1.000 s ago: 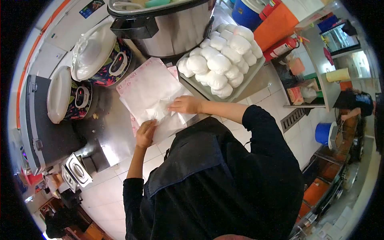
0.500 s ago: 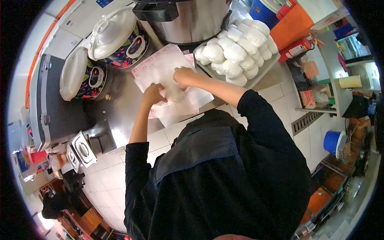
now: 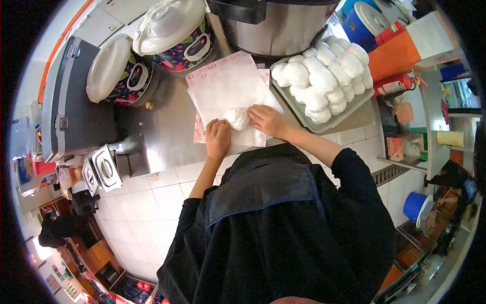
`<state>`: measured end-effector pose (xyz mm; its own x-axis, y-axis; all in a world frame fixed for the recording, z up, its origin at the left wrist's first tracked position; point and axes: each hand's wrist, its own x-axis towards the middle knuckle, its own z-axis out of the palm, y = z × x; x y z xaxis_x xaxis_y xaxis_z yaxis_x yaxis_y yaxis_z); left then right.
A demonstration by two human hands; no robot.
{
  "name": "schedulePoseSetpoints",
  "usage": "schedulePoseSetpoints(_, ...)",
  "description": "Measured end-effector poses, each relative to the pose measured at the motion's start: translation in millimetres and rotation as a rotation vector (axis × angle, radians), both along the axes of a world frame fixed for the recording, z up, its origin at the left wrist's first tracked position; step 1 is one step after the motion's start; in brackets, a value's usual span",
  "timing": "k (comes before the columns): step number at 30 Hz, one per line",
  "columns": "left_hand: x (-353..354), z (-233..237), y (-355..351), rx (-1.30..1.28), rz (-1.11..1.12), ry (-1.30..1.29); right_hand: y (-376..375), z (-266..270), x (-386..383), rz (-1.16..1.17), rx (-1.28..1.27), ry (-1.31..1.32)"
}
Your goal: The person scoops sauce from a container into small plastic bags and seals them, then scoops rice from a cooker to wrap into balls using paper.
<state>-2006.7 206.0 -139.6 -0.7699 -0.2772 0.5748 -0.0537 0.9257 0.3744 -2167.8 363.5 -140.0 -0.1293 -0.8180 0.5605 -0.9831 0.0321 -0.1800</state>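
A rounded white paper-wrapped bundle lies on a stack of printed white paper sheets, near the counter's front edge. My left hand is at the bundle's left end, its fingers bent and pressed together on the paper there. At the right end, the fingers of my right hand press against the wrapping. The bundle is held between both hands; its contents are hidden. To the right, similar white wrapped bundles are piled on a grey-green tray.
Behind the paper stands a large steel pot. Two patterned cookers with pale lids, one a rear cooker, the other a front cooker, stand left. A dark case and metal lids are beyond them on the steel counter.
The wrapping has become a compact rounded bundle. My hands have moved from folding the paper to the bundle's two ends. The head view has shifted, so the counter things appear displaced.
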Motion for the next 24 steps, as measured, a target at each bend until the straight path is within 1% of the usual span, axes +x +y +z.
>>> schedulePoseSetpoints(1,2,3,5,0.130,-0.003,-0.023,-5,-1,-2,0.006,0.000,0.000)
schedulePoseSetpoints(2,2,6,9,0.262,-0.006,-0.045,-11,-3,-6,0.022,0.038,-0.081)
schedulePoseSetpoints(3,0,14,11,0.168,0.040,-0.005,-16,1,-6,0.038,0.078,-0.161)
schedulePoseSetpoints(4,1,13,9,0.168,0.043,-0.004,-21,5,-3,0.041,0.079,-0.160)
schedulePoseSetpoints(6,-2,16,6,0.930,0.316,-0.005,-32,13,4,-0.211,0.234,-1.046)
schedulePoseSetpoints(7,-3,24,5,0.946,0.369,0.104,-35,13,8,-0.219,0.228,-1.044)
schedulePoseSetpoints(8,-3,24,4,0.947,0.355,0.102,-35,11,12,-0.255,0.176,-1.435)
schedulePoseSetpoints(9,-3,23,1,0.884,0.371,0.106,-36,7,15,-0.286,0.107,-1.822)
schedulePoseSetpoints(10,-6,24,2,0.823,0.386,0.113,-38,-6,17,-0.299,0.094,-1.814)
schedulePoseSetpoints(11,-9,23,5,0.782,0.444,0.026,-40,-20,22,-0.419,0.059,-1.754)
schedulePoseSetpoints(12,-13,18,8,0.786,0.430,0.024,-42,-29,27,-0.537,0.023,-1.693)
schedulePoseSetpoints(13,-19,12,11,0.568,0.415,0.081,-42,-5,33,-0.600,0.085,-1.549)
schedulePoseSetpoints(14,-23,7,13,0.348,0.398,0.137,-40,17,35,-0.607,0.075,-1.549)
schedulePoseSetpoints(15,-23,10,16,0.399,0.366,0.056,-38,34,37,-0.477,0.097,-1.532)
schedulePoseSetpoints(16,-23,14,17,0.395,0.354,0.057,-36,42,39,-0.346,0.116,-1.508)
schedulePoseSetpoints(17,-25,18,17,0.211,0.299,0.047,-35,39,40,-0.227,0.037,-1.665)
schedulePoseSetpoints(18,-26,22,18,0.027,0.246,0.040,-34,30,38,-0.227,0.026,-1.659)
schedulePoseSetpoints(19,-20,20,23,0.156,0.204,-0.004,-34,20,35,-0.181,0.004,-1.480)
schedulePoseSetpoints(20,-18,17,25,0.154,0.197,-0.002,-33,10,34,-0.139,-0.016,-1.304)
schedulePoseSetpoints(21,-16,21,28,0.144,0.188,0.001,-33,18,34,-0.144,-0.020,-1.306)
schedulePoseSetpoints(23,-13,25,29,0.133,0.182,-0.004,-37,43,30,-0.184,0.213,-1.124)
schedulePoseSetpoints(24,-11,25,26,0.176,0.188,-0.081,-39,39,28,-0.179,0.214,-1.129)
